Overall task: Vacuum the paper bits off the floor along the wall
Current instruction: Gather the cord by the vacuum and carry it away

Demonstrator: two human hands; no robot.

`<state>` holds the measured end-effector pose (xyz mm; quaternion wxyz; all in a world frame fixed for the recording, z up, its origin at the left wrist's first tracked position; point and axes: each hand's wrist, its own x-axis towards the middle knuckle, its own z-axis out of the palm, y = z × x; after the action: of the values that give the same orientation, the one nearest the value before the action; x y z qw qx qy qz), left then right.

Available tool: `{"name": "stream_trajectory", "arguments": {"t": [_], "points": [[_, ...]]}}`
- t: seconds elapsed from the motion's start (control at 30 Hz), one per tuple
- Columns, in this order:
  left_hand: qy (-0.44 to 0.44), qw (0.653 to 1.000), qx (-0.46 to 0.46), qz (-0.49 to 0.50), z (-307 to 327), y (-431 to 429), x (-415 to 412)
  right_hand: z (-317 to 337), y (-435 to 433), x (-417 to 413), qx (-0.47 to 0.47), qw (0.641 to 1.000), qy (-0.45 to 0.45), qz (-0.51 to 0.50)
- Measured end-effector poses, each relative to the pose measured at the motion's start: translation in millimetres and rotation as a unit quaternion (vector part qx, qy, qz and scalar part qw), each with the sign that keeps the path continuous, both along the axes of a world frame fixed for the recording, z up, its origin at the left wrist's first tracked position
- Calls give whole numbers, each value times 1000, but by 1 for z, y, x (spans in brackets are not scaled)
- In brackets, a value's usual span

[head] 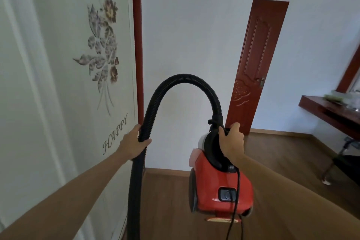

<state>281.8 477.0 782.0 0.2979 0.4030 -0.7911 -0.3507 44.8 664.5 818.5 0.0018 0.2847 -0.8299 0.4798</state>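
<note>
Task barely begun, I judge. Right hand (pixel 231 142) carries red vacuum (pixel 220 187), fingers wrapped round grip at its top. Left hand (pixel 132 142) holds black hose (pixel 185 78), fingers curled round it, left of vacuum. Hose arches up between hands; lower end drops out of view, nozzle unseen. Vacuum hangs over wood floor (pixel 169 200), right of centre. No paper bits visible along far wall (pixel 194 45); all suction work left. Dust bin contents hidden. Counter (pixel 327 111) far right holds blurred items.

Home hallway, wooden door (pixel 253 60), floral wall decal (pixel 103 41)
</note>
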Motion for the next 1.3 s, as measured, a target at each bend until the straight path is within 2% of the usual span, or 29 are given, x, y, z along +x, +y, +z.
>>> {"name": "stream_trajectory", "arguments": {"t": [0.4, 0.67, 0.9, 1.3], "points": [[-11, 999, 38, -5, -49, -148, -137, -53, -145, -127, 35, 999, -21, -17], [-58, 997, 48, -21, -88, -220, -195, -104, -218, -187, 54, 998, -40, -16], [-105, 992, 67, 4, -144, -272, -236, -176, -281, -238, 82, 995, -63, 15], [-160, 981, 91, 57, -276, -322, -276, -318, -357, -281, 143, 981, -120, 49]]}}
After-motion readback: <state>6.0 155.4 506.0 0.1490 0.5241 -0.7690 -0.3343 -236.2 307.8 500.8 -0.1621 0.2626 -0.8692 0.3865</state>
